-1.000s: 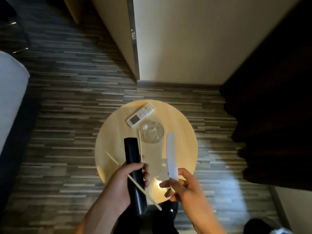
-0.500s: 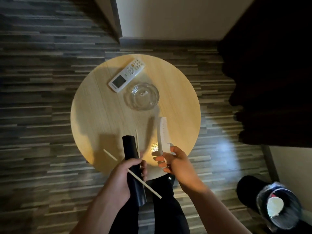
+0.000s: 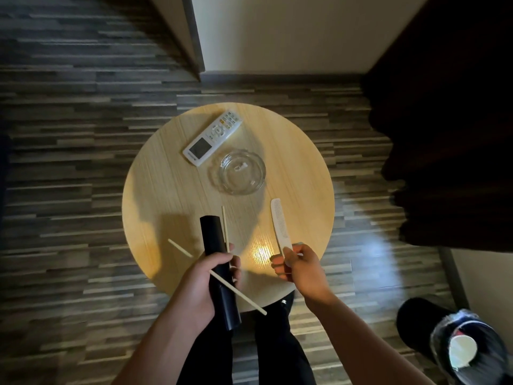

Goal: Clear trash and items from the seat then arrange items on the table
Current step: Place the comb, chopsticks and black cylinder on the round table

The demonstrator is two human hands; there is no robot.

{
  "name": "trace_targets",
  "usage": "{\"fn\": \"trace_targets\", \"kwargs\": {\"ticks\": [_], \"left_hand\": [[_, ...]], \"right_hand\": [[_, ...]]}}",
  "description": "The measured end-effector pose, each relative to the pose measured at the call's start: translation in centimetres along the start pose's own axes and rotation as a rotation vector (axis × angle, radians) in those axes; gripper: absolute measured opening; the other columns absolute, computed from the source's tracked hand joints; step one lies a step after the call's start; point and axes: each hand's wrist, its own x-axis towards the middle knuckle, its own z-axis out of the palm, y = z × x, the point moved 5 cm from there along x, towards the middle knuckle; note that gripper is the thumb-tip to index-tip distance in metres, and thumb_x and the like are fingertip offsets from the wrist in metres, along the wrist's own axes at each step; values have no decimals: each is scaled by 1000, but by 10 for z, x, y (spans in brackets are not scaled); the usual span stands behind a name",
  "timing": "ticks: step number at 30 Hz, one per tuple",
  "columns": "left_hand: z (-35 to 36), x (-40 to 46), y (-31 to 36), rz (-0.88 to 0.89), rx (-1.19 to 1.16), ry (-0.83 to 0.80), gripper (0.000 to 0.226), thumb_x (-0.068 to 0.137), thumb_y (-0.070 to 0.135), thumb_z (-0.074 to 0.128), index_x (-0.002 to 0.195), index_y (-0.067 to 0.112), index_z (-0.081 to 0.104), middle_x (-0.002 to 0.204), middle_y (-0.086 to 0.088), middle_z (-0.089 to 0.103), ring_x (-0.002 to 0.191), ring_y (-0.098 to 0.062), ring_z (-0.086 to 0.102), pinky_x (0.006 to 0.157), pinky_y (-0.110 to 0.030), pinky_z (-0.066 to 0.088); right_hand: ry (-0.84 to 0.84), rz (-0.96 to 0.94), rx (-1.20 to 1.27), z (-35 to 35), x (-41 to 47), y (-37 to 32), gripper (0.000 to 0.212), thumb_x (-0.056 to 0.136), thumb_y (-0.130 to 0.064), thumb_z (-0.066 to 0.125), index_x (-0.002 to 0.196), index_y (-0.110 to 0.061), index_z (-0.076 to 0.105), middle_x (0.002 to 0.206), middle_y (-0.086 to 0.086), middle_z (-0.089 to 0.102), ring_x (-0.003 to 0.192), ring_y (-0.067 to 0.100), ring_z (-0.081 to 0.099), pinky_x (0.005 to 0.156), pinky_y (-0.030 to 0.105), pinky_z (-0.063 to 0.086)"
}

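Round wooden bench (image 3: 172,190) on plank floor. Bin (image 3: 455,348), near right. Black tube (image 3: 215,245) with two chopsticks (image 3: 224,229), gripped by left hand (image 3: 205,284) over near edge. Remote (image 3: 212,137), far centre. Glass ashtray (image 3: 237,172) beside it. White comb (image 3: 281,226), pinched by right hand (image 3: 299,266).

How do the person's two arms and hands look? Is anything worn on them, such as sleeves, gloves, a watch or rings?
Both forearms are bare up to the frame's lower edge: no sleeves show. The left hand and the right hand wear no gloves, and no watch, bracelet or ring is visible. Dim light could hide small details. Dark trousers show below the arms.
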Motion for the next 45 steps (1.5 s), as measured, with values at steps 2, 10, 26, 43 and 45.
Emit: {"fn": "trace_targets", "kwargs": {"ticks": [2, 10, 26, 43, 45], "left_hand": [[1, 3, 0, 0, -3, -2, 37, 80, 8, 65, 117, 6, 63, 80, -13, 61, 62, -23, 57, 60, -34, 45], [-1, 4, -8, -11, -40, -1, 43, 78, 9, 69, 121, 6, 61, 82, -12, 63, 65, -23, 59, 58, -34, 49], [2, -1, -22, -14, -15, 79, 36, 77, 11, 69, 112, 5, 70, 81, -10, 66, 70, -22, 65, 67, -34, 50], [-10, -6, -8, 121, 61, 34, 46, 79, 7, 75, 124, 6, 63, 100, -17, 65, 86, -27, 65, 70, -36, 55], [-13, -4, -9, 104, 55, 70, 32, 83, 5, 71, 115, 10, 69, 96, -16, 67, 83, -28, 68, 64, -33, 57]], "right_hand": [[37, 27, 0, -5, 6, 3, 21, 105, -17, 51, 90, -3, 55, 85, 22, 66, 73, 30, 65, 65, 36, 56], [175, 90, -187, -17, 17, 12, 34, 91, -39, 71, 92, -6, 65, 69, 10, 74, 56, 19, 72, 56, 40, 64], [-250, -239, -438, 37, -51, -18, 54, 66, -78, 70, 98, -35, 62, 92, -18, 69, 77, -3, 65, 68, 17, 49], [-96, -422, -363, 45, -56, -38, 29, 92, -27, 72, 66, -39, 73, 69, -9, 69, 62, 7, 57, 60, 19, 44], [-133, -366, -331, 50, -57, -37, 23, 93, -25, 70, 70, -26, 77, 64, -11, 72, 53, 3, 52, 54, 16, 41]]}}
